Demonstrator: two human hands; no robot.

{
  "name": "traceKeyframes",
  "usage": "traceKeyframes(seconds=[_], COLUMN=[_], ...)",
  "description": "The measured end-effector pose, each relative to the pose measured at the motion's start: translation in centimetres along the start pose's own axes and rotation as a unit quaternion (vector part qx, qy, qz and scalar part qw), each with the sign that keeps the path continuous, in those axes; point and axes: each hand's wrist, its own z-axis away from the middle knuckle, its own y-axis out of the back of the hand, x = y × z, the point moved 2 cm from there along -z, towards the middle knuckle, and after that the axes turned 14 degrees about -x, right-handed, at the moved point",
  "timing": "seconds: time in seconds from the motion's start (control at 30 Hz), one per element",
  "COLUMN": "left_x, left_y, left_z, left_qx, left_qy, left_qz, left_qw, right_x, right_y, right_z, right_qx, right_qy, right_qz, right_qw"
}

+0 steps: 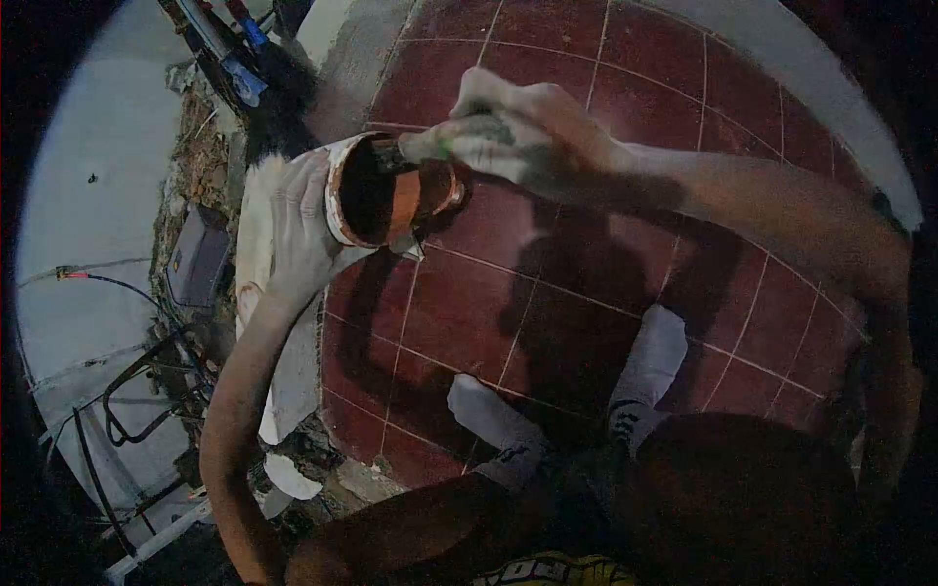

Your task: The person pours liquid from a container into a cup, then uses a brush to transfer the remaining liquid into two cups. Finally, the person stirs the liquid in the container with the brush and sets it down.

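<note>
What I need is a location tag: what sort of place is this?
Likely an outdoor tiled terrace or rooftop under work: red floor tiles, rubble and loose cables along the edge, and a paint tin in the left hand, brush in the right hand.

Dim light falls on what looks like a house terrace or yard under repair. A floor of dark red tiles (606, 88) with pale grout lines runs to a low whitewashed kerb (291, 381). Beyond the kerb lies a strip of rubble and dry litter (200, 166), where loose cables (127, 293), a dark box (195, 259) and blue-wrapped pipes (230, 59) sit beside a pale wall (78, 195). A paint-smeared pot (337, 210) and a brush (389, 154) point to painting work.
</note>
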Motion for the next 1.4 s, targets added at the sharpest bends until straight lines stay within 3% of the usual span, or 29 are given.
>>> traceKeyframes(seconds=[0.03, 0.1, 0.13, 0.17, 0.2, 0.23, 0.37, 0.43, 0.47, 0.5, 0.53, 0.67, 0.73, 0.87, 0.93, 1.03, 1.13, 1.33, 1.4], left_x=[0.1, 0.1, 0.2, 0.4, 0.5, 0.5, 1.1, 1.5, 1.6, 1.6, 1.5, 1.5, 2.0, 1.6, 1.5, 1.6, 1.5, 1.9, 1.4], left_y=[0.2, 0.7, 0.9, 0.9, 0.6, 0.5, 0.9, 0.7, 0.5, 0.4, 0.3, -0.1, 0.4, -0.2, -0.5, -0.9, -1.2, -1.0, -0.9], left_z=[-0.1, -0.3, -0.5, -0.7, -1.1, -1.3, -2.4, -3.0, -3.2, -3.3, -3.3, -3.3, -3.6, -3.2, -3.0, -2.5, -1.8, -2.3, -2.3], left_qx=[0.002, 0.006, 0.014, 0.022, 0.020, 0.023, 0.019, 0.011, 0.016, 0.020, 0.023, 0.035, 0.012, -0.003, -0.017, -0.060, -0.038, -0.026, -0.024], left_qy=[-0.008, -0.016, -0.024, -0.033, -0.034, -0.033, -0.041, -0.051, -0.060, -0.068, -0.060, -0.050, -0.041, -0.037, -0.028, -0.031, -0.008, -0.012, -0.006], left_qz=[-0.006, -0.011, -0.018, -0.026, -0.027, -0.035, -0.066, -0.067, -0.107, -0.146, -0.102, -0.119, -0.135, -0.186, -0.172, -0.217, -0.168, -0.186, -0.185], left_qw=[1.000, 1.000, 0.999, 0.999, 0.999, 0.999, 0.997, 0.996, 0.992, 0.987, 0.993, 0.991, 0.990, 0.982, 0.985, 0.974, 0.985, 0.982, 0.982], right_x=[-0.1, -1.3, -1.1, -1.0, -0.9, -1.0, 0.8, 0.8, 0.7, 0.3, 0.1, 0.2, 0.1, 0.1, 0.6, 0.3, -1.1, -0.9, -1.8], right_y=[0.1, 0.5, 0.3, 0.2, 0.1, -0.2, -2.2, -2.9, -3.0, -3.0, -3.1, -3.3, -3.7, -3.4, -3.5, -3.4, -2.3, -1.3, -0.3], right_z=[0.0, -0.4, -0.4, -0.6, -0.7, -0.9, -2.0, -1.8, -1.8, -1.9, -2.1, -1.6, -1.8, -2.6, -2.8, -2.1, -1.3, -0.4, 0.1], right_qx=[0.000, -0.044, -0.119, -0.119, -0.102, -0.083, -0.028, 0.002, 0.002, -0.031, -0.065, -0.068, -0.140, -0.182, -0.213, -0.179, -0.237, -0.232, -0.243], right_qy=[0.000, 0.122, -0.012, -0.012, 0.072, 0.154, 0.170, 0.233, 0.233, 0.176, 0.119, 0.131, 0.101, 0.059, 0.034, 0.105, 0.047, 0.084, 0.059], right_qz=[0.000, 0.179, -0.063, -0.062, 0.109, 0.279, 0.152, 0.416, 0.416, 0.389, 0.358, 0.404, 0.388, 0.380, 0.287, 0.345, 0.303, 0.283, 0.273], right_qw=[1.000, 0.975, 0.991, 0.991, 0.986, 0.944, 0.973, 0.879, 0.879, 0.904, 0.924, 0.903, 0.906, 0.905, 0.933, 0.915, 0.922, 0.927, 0.929])
